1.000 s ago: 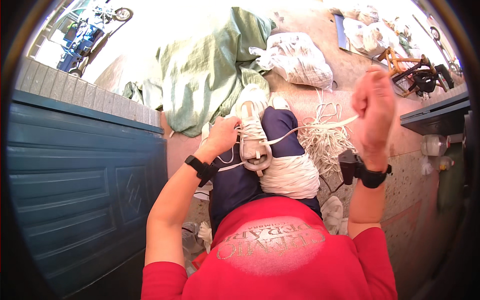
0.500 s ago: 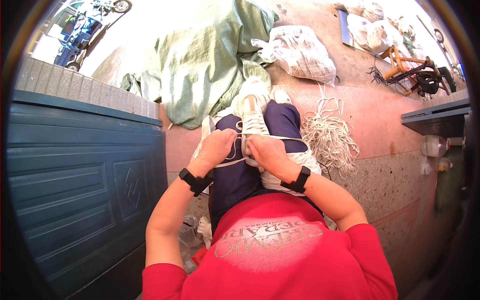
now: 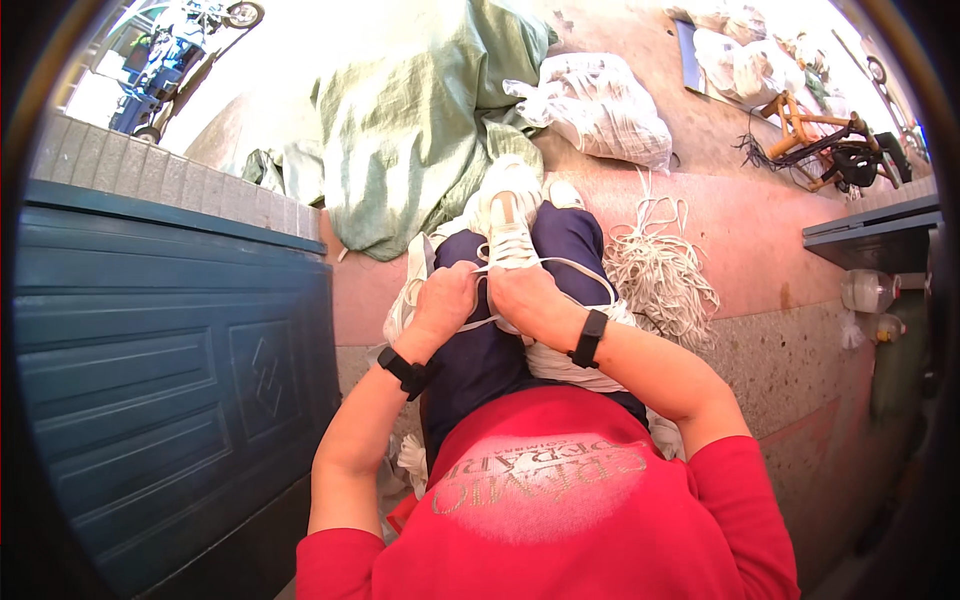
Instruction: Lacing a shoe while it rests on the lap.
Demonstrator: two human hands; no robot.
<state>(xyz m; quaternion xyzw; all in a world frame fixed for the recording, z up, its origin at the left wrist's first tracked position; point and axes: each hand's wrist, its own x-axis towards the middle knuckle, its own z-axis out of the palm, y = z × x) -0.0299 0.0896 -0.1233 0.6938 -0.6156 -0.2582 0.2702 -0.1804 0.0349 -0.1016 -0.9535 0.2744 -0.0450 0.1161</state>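
A white lace-up shoe (image 3: 508,236) rests on my lap between my thighs, its toe pointing away from me. My left hand (image 3: 446,300) is closed in a pinch on a white shoelace (image 3: 482,268) at the shoe's left side. At the shoe's near end, my right hand (image 3: 532,302) also has its fingers closed on the lace; its fingertips are partly hidden. Loose lace loops out to the right of this hand, and another stretch crosses below my hands. More white shoes (image 3: 408,285) lie by my left leg, partly covered by my arm.
A tangled heap of white laces (image 3: 660,275) lies on the floor to the right. Ahead are a green tarp (image 3: 400,130) and a stuffed white plastic bag (image 3: 605,108). Blue panelled door (image 3: 170,370) stands at left; a wooden-framed object (image 3: 815,140) is at far right.
My hands have drawn a little closer together, the right one shifting slightly left. The lace loop on the right has changed shape, and my left forearm has moved slightly right.
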